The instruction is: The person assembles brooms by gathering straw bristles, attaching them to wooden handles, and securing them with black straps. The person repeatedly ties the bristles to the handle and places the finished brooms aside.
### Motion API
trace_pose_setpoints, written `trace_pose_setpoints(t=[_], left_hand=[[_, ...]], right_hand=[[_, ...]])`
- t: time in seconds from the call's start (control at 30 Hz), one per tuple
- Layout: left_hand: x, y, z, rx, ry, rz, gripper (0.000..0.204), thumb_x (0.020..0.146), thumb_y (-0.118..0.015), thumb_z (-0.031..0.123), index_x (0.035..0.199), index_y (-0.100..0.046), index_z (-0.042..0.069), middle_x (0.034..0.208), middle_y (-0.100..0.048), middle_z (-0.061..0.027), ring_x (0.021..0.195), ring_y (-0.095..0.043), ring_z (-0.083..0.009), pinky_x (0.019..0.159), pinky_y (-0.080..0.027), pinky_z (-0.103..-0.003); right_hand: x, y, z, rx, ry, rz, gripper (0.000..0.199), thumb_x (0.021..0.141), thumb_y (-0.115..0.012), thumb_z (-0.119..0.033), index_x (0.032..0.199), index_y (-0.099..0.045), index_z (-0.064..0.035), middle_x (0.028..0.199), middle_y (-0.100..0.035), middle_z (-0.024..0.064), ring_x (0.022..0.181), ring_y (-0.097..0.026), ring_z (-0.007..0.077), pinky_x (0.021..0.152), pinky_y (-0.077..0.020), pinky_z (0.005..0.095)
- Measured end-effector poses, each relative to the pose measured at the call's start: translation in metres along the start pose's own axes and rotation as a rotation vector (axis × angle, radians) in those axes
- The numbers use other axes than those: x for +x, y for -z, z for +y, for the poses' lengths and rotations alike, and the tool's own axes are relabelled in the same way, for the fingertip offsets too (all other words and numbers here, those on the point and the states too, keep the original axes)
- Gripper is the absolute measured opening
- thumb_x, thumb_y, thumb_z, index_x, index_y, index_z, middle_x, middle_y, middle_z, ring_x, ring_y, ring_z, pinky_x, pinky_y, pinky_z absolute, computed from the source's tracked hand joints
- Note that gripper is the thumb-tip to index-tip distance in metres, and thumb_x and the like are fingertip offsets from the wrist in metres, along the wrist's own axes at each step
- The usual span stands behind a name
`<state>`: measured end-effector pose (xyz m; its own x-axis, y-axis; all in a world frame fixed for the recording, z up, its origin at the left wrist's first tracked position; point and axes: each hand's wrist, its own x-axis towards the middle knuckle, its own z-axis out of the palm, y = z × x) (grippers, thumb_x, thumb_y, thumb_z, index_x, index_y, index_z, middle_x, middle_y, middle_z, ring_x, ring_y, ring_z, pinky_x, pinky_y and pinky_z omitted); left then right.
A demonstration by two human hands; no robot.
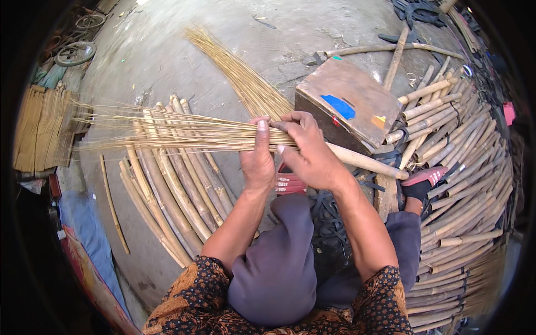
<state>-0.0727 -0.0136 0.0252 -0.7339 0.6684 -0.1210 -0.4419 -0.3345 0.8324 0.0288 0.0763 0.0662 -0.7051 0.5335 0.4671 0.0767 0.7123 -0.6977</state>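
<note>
My left hand (257,159) grips a bundle of thin straw-coloured fibres (167,131) that fans out to the left. My right hand (310,151) closes over the same bundle where it meets a pale wooden stick (365,163), which points to the lower right. Both hands sit side by side above my raised knee in grey trousers (276,257).
A row of bamboo poles (173,184) lies on the concrete floor under the fibres. A second sheaf of fibres (240,72) lies beyond. A wooden box (357,97) with blue patches stands at right, beside many stacked bamboo sticks (469,184). Black straps (329,218) lie near my red shoes.
</note>
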Motion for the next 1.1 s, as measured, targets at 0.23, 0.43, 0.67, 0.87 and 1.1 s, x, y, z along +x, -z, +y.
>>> trace_pose_setpoints(t=[0.23,0.43,0.67,0.87,1.1], left_hand=[[0.000,0.000,0.005,0.019,-0.020,-0.172,0.032,0.107,-0.063,0.018,0.135,-0.058,0.002,0.133,-0.066,-0.0145,0.126,-0.061,-0.0225,0.114,-0.046,-0.040],[-0.003,-0.001,0.013,0.113,-0.011,-0.179,0.045,0.109,-0.061,0.026,0.144,-0.051,0.001,0.146,-0.060,-0.0174,0.138,-0.053,-0.0234,0.119,-0.040,-0.041],[-0.015,0.011,0.031,0.328,-0.065,-0.142,0.054,0.109,-0.059,0.039,0.145,-0.053,-0.002,0.142,-0.060,-0.0150,0.133,-0.053,-0.0231,0.116,-0.041,-0.040],[-0.042,0.011,0.114,0.935,0.612,-0.630,0.058,0.105,-0.064,0.042,0.139,-0.061,-0.005,0.128,-0.069,-0.0195,0.112,-0.066,-0.0272,0.101,-0.051,-0.039],[-0.039,-0.007,0.042,1.567,0.005,-0.991,0.063,0.088,-0.081,0.041,0.129,-0.065,-0.005,0.120,-0.072,-0.0253,0.112,-0.070,-0.0391,0.094,-0.056,-0.043]], right_hand=[[0.000,0.009,-0.009,0.132,-0.301,-0.210,0.038,0.092,-0.065,-0.011,0.124,-0.061,0.0085,0.116,-0.063,0.0272,0.116,-0.061,0.0418,0.104,-0.0464,0.0489],[-0.001,-0.001,-0.019,-0.280,-0.243,-0.281,0.049,0.079,-0.076,-0.014,0.121,-0.056,0.0019,0.112,-0.068,0.0225,0.113,-0.065,0.0409,0.095,-0.0517,0.0520],[0.018,-0.020,-0.013,-0.321,-0.157,-0.213,0.036,0.078,-0.078,-0.016,0.108,-0.060,-0.0062,0.089,-0.073,0.0157,0.085,-0.074,0.0383,0.070,-0.0592,0.0501],[-0.001,-0.008,0.007,-0.430,-0.046,-0.233,0.019,0.083,-0.072,-0.019,0.094,-0.063,-0.0066,0.081,-0.072,0.0158,0.079,-0.075,0.0368,0.063,-0.0586,0.0505],[-0.131,0.004,0.067,-0.416,-0.012,-0.556,0.014,0.085,-0.067,-0.018,0.092,-0.065,-0.0068,0.077,-0.071,0.0117,0.077,-0.074,0.0337,0.064,-0.0584,0.0485]])
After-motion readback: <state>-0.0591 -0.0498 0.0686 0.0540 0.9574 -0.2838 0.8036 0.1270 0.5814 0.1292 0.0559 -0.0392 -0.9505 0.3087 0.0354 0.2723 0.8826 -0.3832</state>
